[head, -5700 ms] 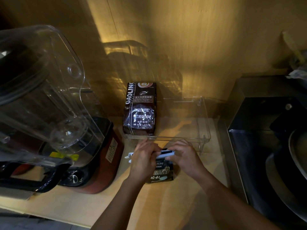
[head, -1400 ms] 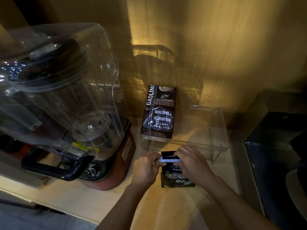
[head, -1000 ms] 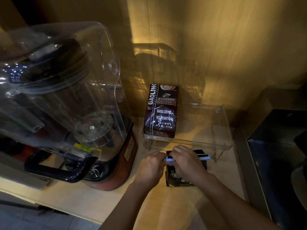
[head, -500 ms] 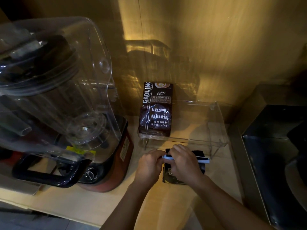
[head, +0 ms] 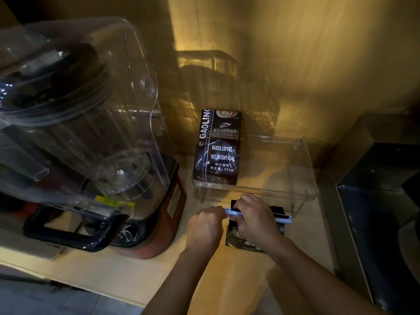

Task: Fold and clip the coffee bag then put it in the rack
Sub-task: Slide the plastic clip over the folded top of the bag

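Observation:
A small black coffee bag (head: 234, 238) lies flat on the wooden counter, in front of a clear plastic rack (head: 302, 169). A long pale blue clip (head: 284, 219) runs across the bag's folded top end. My left hand (head: 204, 228) pinches the clip's left end. My right hand (head: 254, 220) lies over the clip and the bag, pressing down and hiding the middle of both. A larger brown coffee bag (head: 217, 148) stands in the left part of the rack.
A blender with a clear cover (head: 75, 114) and red base (head: 168, 214) stands close on the left. A dark metal sink (head: 381, 201) lies to the right. The wall is right behind the rack.
The clip went from angled over the bag's top to lying straight across it, its right end now past the bag's edge. My right hand moved onto the clip.

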Demonstrator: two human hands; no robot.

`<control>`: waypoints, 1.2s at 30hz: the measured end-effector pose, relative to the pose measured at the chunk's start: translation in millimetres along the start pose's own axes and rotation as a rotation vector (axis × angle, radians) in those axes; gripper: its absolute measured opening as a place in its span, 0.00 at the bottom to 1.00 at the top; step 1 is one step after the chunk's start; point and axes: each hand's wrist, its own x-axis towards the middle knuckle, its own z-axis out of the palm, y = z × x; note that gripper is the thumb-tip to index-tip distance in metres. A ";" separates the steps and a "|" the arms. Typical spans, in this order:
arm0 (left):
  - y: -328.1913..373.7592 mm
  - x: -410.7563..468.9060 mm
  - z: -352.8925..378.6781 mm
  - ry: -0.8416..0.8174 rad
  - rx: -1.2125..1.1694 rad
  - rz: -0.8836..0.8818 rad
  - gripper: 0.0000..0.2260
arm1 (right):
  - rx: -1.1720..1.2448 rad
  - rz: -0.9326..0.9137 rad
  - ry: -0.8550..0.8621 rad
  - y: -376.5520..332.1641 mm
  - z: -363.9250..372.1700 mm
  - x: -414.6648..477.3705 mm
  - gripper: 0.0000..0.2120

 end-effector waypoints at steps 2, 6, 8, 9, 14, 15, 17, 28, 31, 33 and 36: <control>3.6 -0.3 2.3 0.014 0.015 -0.003 0.06 | 0.014 0.027 0.019 -1.5 1.6 -0.6 0.05; 12.6 -4.6 7.5 0.042 0.029 -0.051 0.06 | 0.007 0.085 0.063 -7.1 5.0 -2.4 0.04; 13.6 -6.4 8.9 0.051 0.005 -0.057 0.06 | -0.002 0.080 0.082 -5.0 5.8 -3.6 0.05; 13.0 -6.6 8.8 0.054 -0.006 -0.060 0.06 | -0.012 0.064 0.079 -3.6 5.3 -3.7 0.05; 5.7 -7.5 6.5 0.116 -0.179 -0.081 0.04 | -0.084 -0.076 0.006 4.6 1.4 1.1 0.07; 4.3 -7.8 6.2 0.122 -0.224 -0.080 0.04 | -0.102 -0.099 -0.004 7.6 -0.3 1.3 0.08; 0.3 -7.4 7.0 0.103 -0.292 -0.087 0.05 | -0.116 -0.116 -0.027 15.9 -4.7 0.4 0.10; -15.1 -6.2 43.2 -0.484 -0.940 -0.263 0.32 | 0.329 0.303 -0.002 65.1 -30.2 -36.4 0.23; -18.3 -3.3 49.4 -0.485 -1.001 -0.294 0.34 | 0.585 0.480 0.027 68.3 -23.6 -43.9 0.28; -21.5 -0.2 51.7 -0.494 -0.991 -0.325 0.36 | 0.719 0.548 0.012 70.0 -18.0 -47.2 0.32; -24.5 3.3 54.0 -0.522 -0.965 -0.334 0.34 | 0.890 0.609 -0.027 73.6 -7.1 -52.0 0.38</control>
